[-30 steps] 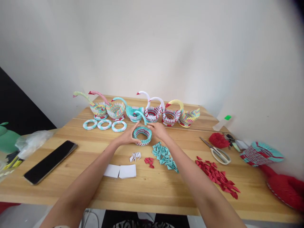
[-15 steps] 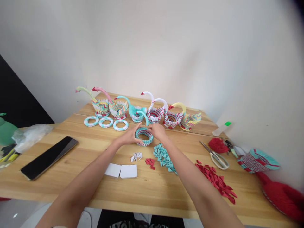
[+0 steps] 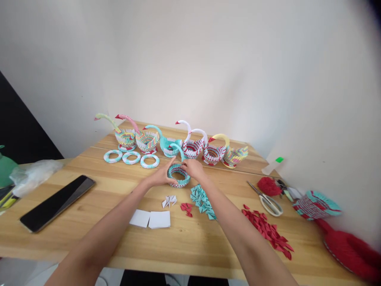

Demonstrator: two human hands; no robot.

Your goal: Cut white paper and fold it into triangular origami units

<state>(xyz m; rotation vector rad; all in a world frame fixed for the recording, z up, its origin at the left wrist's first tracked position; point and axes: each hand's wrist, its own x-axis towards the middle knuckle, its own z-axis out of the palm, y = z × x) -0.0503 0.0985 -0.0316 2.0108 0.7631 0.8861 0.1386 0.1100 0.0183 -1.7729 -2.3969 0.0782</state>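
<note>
A round bowl of folded paper pieces (image 3: pixel 179 184), turquoise with red and white bands, sits on the table before me. Around its left side, thumb at the near wall and fingers at the far one, my left hand (image 3: pixel 161 175) grips it. My right hand (image 3: pixel 194 168) pinches the bowl's right rear rim; any loose piece between its fingertips is hidden. Just behind the bowl rises a curved turquoise paper neck (image 3: pixel 178 149). Nearer me lie turquoise folded pieces (image 3: pixel 203 201), a few red ones (image 3: pixel 186 208) and white ones (image 3: pixel 169 201).
Finished paper swans (image 3: pixel 148 142) line the back, with three turquoise-white rings (image 3: pixel 149 161) before them. A phone (image 3: pixel 58 202) lies left, white paper stacks (image 3: pixel 159 219) in front. On the right are red pieces (image 3: pixel 269 230), scissors (image 3: pixel 270 205), a green-capped bottle (image 3: pixel 272 167) and a red paper swan (image 3: pixel 348 244).
The whole view has shifted slightly, so the table appears lower. My left hand still holds the bowl, and my right fingers remain at its rim with a small shift in pose.
</note>
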